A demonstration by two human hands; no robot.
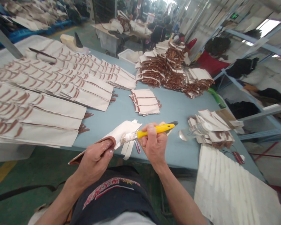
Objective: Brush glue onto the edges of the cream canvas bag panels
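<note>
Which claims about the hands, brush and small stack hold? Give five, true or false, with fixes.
1. The left hand's grip holds a cream, brown-edged flat piece. True.
2. The right hand's grip holds a yellow-handled brush. True.
3. The brush's bristles point away from the left hand's grip. False: toward it.
4. A small stack of cream, brown-edged pieces lies on the blue-grey tabletop. True.
5. That stack is nearer the wearer than the brush. False: farther.
</note>
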